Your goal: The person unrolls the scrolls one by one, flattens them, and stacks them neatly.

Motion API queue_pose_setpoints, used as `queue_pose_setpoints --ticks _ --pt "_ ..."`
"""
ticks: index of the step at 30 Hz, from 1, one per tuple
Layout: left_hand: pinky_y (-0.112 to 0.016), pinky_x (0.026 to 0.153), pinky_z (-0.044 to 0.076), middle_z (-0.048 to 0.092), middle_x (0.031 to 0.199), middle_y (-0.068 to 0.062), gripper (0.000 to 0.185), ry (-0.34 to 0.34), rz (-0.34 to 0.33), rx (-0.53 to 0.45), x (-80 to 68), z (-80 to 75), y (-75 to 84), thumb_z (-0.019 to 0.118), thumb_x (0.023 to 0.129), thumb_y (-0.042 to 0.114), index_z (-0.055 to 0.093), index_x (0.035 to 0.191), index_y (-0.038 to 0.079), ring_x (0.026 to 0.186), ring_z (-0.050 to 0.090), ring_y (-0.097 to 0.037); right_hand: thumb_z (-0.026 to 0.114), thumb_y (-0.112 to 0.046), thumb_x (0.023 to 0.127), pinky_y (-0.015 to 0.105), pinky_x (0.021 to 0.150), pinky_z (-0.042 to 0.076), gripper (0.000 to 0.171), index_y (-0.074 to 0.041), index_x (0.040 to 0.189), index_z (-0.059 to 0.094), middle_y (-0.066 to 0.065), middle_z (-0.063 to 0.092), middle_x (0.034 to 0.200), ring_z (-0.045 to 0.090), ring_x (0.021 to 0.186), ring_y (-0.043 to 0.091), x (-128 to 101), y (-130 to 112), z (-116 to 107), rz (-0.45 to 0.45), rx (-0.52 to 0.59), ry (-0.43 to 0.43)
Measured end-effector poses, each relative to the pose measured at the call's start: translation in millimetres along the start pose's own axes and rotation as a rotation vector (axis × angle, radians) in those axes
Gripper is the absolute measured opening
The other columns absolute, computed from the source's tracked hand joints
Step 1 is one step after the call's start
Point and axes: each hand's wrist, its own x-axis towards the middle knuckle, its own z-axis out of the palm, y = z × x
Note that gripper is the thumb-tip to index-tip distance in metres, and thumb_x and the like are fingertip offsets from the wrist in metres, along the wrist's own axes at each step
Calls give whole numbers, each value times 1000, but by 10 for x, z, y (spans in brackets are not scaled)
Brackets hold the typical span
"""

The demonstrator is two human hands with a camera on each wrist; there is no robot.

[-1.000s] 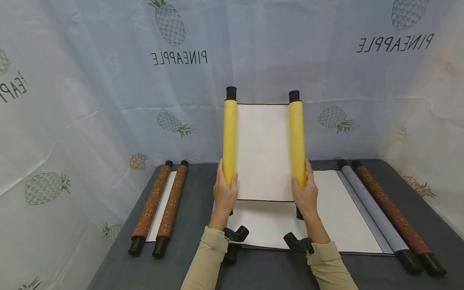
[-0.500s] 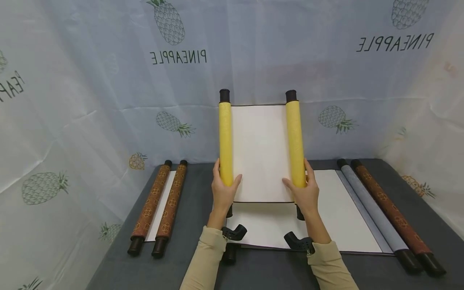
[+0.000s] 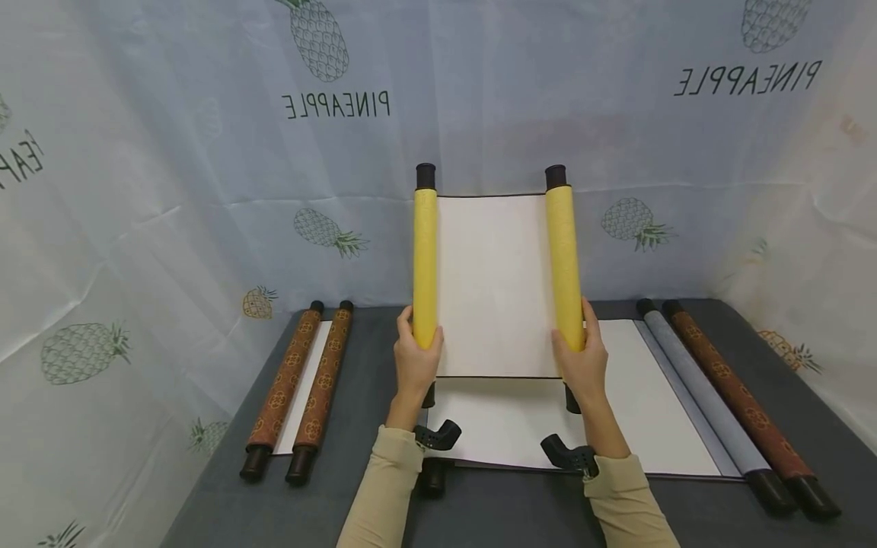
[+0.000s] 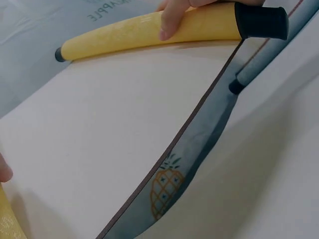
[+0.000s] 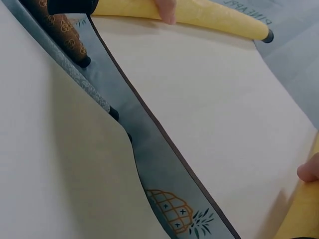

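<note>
I hold a yellow scroll upright above the table. My left hand (image 3: 418, 359) grips the lower part of its left roller (image 3: 425, 259), and my right hand (image 3: 581, 361) grips the right roller (image 3: 565, 259). A white sheet (image 3: 493, 285) is stretched between the two rollers, each capped with a black knob. In the left wrist view the far roller (image 4: 149, 32) lies across the top, with a fingertip of the other hand on it. The right wrist view shows the opposite roller (image 5: 219, 17) beyond the sheet (image 5: 209, 99).
Under the held scroll, a second scroll lies open on the dark table (image 3: 384, 342), its white sheet (image 3: 644, 396) running to a grey roller (image 3: 699, 388) and a brown patterned roller (image 3: 736, 396). A brown patterned scroll (image 3: 301, 388) lies at the left. Pineapple-print cloth (image 3: 171, 152) walls the space.
The two yellow rollers have moved slightly further apart, showing more sheet. The thumbs that reached over the sheet half a second ago are back on the rollers.
</note>
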Motion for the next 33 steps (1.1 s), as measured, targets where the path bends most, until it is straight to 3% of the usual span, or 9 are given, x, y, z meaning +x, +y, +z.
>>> queue_pose_setpoints --ticks 8,13,17,21,27,33 --pt "-34 74 46 61 110 -22 51 -1 37 -41 34 -28 -23 68 86 11 50 131 -1 89 57 -30 60 -12 91 13 64 43 68 -17 152 31 18 53 115 48 82 10 15 8 -30 -26 2 -15" --pt "-39 77 47 63 113 -25 54 -26 -7 -26 46 -60 -19 69 86 10 49 134 -4 91 59 -33 62 -9 90 10 69 40 66 -13 150 34 18 54 115 45 83 -1 21 5 -54 -36 10 -6" --pt "-37 76 45 63 110 -24 52 -66 -81 -41 52 -92 8 66 88 7 48 135 -3 89 57 -33 62 -9 91 10 69 40 64 -10 149 36 22 58 114 44 82 -4 26 -18 -83 -11 6 -25" --pt "-34 75 41 60 110 -24 53 -88 -158 -60 58 -115 44 63 89 8 44 138 -1 88 54 -31 59 -10 93 17 71 42 63 -11 150 32 23 57 114 49 84 6 36 -47 -103 43 -8 -91" --pt "-30 71 38 61 109 -20 55 -86 -239 -30 60 -106 18 59 91 15 41 142 6 84 51 -27 47 -11 97 35 80 40 61 -10 153 21 27 51 124 51 99 33 41 -27 -116 86 -36 -181" --pt "-29 64 39 62 98 -22 53 -41 -221 -22 70 -96 -14 62 88 17 45 137 6 72 50 -24 44 -18 93 29 67 40 60 -4 147 25 28 57 112 52 80 28 53 48 -114 80 -111 -150"
